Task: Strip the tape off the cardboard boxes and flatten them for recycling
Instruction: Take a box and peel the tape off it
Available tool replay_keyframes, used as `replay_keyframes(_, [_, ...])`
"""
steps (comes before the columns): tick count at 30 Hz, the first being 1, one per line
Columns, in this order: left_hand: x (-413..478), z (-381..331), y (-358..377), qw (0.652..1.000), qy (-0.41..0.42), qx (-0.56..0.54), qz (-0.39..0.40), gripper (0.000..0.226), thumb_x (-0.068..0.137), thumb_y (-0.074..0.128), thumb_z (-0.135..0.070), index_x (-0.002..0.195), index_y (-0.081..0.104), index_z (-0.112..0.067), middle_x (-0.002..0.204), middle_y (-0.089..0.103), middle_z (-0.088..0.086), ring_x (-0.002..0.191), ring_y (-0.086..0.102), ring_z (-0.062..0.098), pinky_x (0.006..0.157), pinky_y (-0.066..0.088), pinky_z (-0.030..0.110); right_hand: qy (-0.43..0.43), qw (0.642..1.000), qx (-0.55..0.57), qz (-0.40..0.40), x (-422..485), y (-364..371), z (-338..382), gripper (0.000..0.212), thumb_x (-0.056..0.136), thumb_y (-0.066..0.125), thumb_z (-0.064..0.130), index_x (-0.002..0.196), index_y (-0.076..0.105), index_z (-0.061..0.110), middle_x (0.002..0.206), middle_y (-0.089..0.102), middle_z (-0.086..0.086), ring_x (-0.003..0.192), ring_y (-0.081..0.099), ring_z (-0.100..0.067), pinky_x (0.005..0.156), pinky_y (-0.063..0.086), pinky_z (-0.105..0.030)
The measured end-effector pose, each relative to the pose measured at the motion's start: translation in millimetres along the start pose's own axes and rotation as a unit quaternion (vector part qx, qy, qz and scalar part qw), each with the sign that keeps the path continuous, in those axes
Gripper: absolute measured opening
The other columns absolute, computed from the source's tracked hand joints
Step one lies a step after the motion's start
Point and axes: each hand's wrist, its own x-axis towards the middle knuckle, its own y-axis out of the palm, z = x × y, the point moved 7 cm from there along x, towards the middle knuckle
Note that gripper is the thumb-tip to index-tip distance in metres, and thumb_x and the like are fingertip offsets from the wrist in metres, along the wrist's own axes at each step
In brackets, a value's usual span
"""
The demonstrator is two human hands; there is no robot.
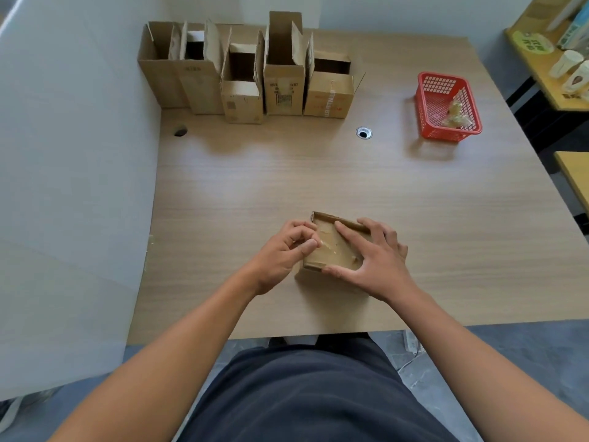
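A small cardboard box (331, 247) lies on the wooden table (287, 173) near its front edge. Clear tape (326, 242) runs across the box's top face. My left hand (283, 253) is at the box's left edge, its thumb and fingertips pinching at the tape's end. My right hand (373, 256) holds the box from the right, with the index finger laid flat on top, the thumb on the near side and the other fingers over the far right edge.
Several open cardboard boxes (248, 78) stand in a row at the table's back left, against a white partition (73, 154). A red plastic basket (446, 106) with crumpled tape sits at the back right. A cable hole (363, 132) is mid-table.
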Motion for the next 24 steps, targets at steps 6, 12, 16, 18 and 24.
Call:
replay_keyframes(6, [6, -17, -9, 0.963, 0.074, 0.259, -0.023, 0.035, 0.099, 0.062, -0.013, 0.132, 0.064, -0.025, 0.129, 0.049, -0.005, 0.117, 0.052, 0.015, 0.106, 0.042, 0.027, -0.020, 0.999, -0.024, 0.024, -2, -4, 8, 0.106, 0.058, 0.035, 0.105, 0.153, 0.019, 0.062, 0.158, 0.017, 0.012, 0.145, 0.012, -0.021, 0.112, 0.025, -0.048])
replay_keyframes(12, [21, -35, -2, 0.917, 0.138, 0.368, -0.070, 0.007, 0.094, 0.069, -0.020, 0.094, 0.075, -0.015, 0.110, 0.064, -0.002, 0.104, 0.052, 0.022, 0.089, 0.045, 0.038, -0.017, 0.999, -0.034, 0.035, 0, -4, 5, 0.108, 0.056, 0.034, 0.106, 0.153, 0.017, 0.063, 0.158, 0.017, 0.011, 0.145, 0.011, -0.022, 0.111, 0.027, -0.050])
replay_keyframes(16, [23, -15, -5, 0.972, 0.116, 0.205, -0.022, 0.005, 0.094, 0.069, -0.008, 0.090, 0.072, -0.009, 0.108, 0.065, 0.001, 0.102, 0.058, 0.022, 0.089, 0.049, 0.035, -0.019, 0.999, -0.025, 0.031, 1, -3, 1, 0.105, 0.055, 0.034, 0.107, 0.150, 0.014, 0.068, 0.156, 0.019, 0.015, 0.144, 0.014, -0.020, 0.110, 0.027, -0.050])
replay_keyframes(18, [19, 3, -8, 0.999, 0.024, -0.022, 0.013, 0.011, 0.100, 0.060, -0.004, 0.093, 0.067, -0.010, 0.117, 0.065, 0.000, 0.114, 0.059, 0.014, 0.099, 0.048, 0.028, -0.011, 1.000, -0.010, 0.025, 4, -6, -1, 0.103, 0.055, 0.037, 0.106, 0.149, 0.015, 0.069, 0.154, 0.021, 0.017, 0.142, 0.017, -0.019, 0.109, 0.028, -0.049])
replay_keyframes(24, [4, 21, -2, 0.955, -0.035, -0.296, 0.008, 0.012, 0.086, 0.071, -0.023, 0.091, 0.060, -0.020, 0.142, 0.045, 0.003, 0.124, 0.053, 0.010, 0.104, 0.043, 0.032, -0.030, 0.999, -0.036, 0.027, 5, -13, -7, 0.105, 0.054, 0.038, 0.106, 0.150, 0.019, 0.066, 0.153, 0.028, 0.011, 0.138, 0.022, -0.020, 0.109, 0.025, -0.049])
